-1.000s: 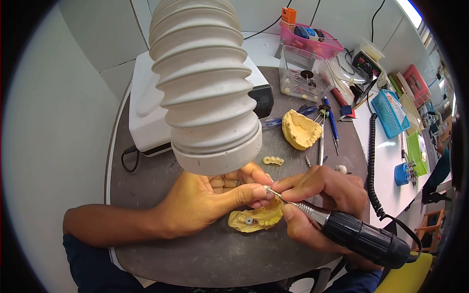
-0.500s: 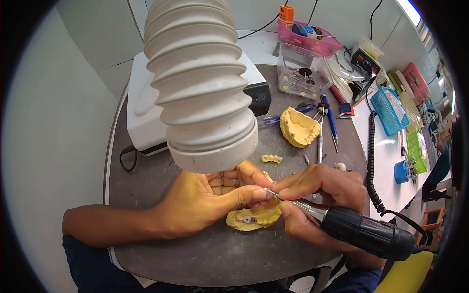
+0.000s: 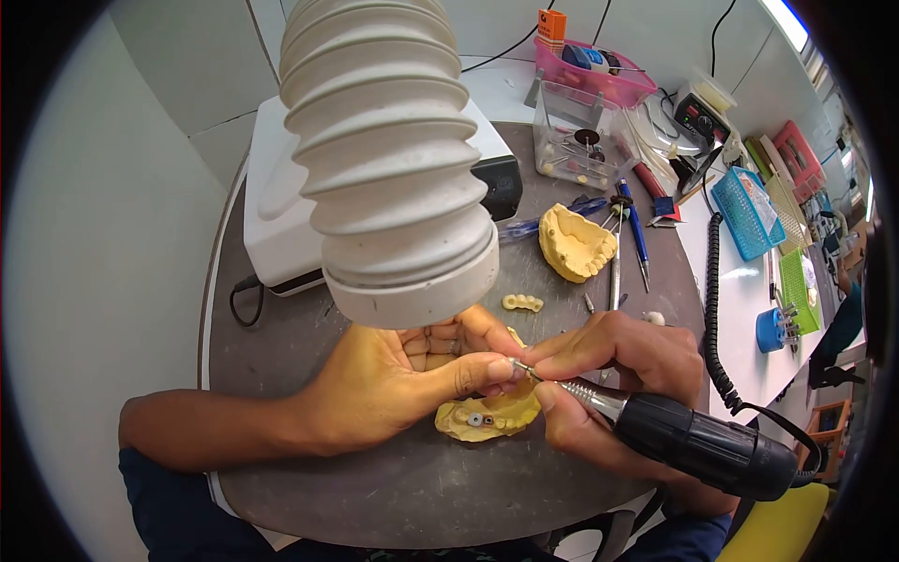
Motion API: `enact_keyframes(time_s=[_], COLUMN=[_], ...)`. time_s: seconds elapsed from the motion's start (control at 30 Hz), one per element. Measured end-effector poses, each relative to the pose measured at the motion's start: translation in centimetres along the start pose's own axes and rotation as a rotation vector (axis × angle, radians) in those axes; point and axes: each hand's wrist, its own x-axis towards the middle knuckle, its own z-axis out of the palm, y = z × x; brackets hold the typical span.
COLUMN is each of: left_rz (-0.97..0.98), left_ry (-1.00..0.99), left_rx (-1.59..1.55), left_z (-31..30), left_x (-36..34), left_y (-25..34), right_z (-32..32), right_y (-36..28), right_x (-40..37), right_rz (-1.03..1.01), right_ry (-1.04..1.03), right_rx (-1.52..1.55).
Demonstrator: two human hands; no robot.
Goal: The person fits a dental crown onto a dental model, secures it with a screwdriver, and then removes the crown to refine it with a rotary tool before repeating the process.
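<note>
My left hand [image 3: 389, 379] pinches a tiny piece [image 3: 517, 362] between thumb and index finger; the fingertips mostly cover it, and its kind cannot be made out. My right hand [image 3: 623, 365] grips a black and silver rotary handpiece [image 3: 702, 445] like a pen. The bur end of the handpiece meets the fingertips of my left hand. Below both hands lies a yellow dental cast [image 3: 459, 421] with two small round inserts, partly hidden by my fingers. A short row of joined tooth crowns [image 3: 522, 303] lies just beyond my hands.
A ribbed white suction hose [image 3: 393, 187] hangs over the bench before a white machine [image 3: 281, 215]. Another dental cast [image 3: 576, 245], a blue pen-like tool [image 3: 639, 234] and a clear bin [image 3: 571, 140] stand behind. A coiled black cord [image 3: 714, 309] runs down the right.
Almost nothing differs. Both hands keep the same hold, and the view has shifted very slightly.
</note>
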Motion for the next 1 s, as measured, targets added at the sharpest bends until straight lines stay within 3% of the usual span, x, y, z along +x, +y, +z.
enact_keyframes(time_s=[0.27, 0.77, 1.0], left_rz=[-0.075, -0.084, 0.001], left_ry=[0.001, 0.018, -0.006], left_rx=[-0.023, 0.008, -0.004], left_z=[-0.3, -0.1, 0.1], left_x=[0.0, -0.1, 0.0], left_y=[0.4, 0.4, 0.0], right_z=[-0.8, -0.1, -0.4], right_y=[-0.7, -0.5, -1.3], right_x=[-0.1, -0.2, -0.2], right_rz=[0.054, 0.009, 0.128], right_ry=[-0.001, 0.013, -0.050], right_rx=[0.142, 0.060, 0.020])
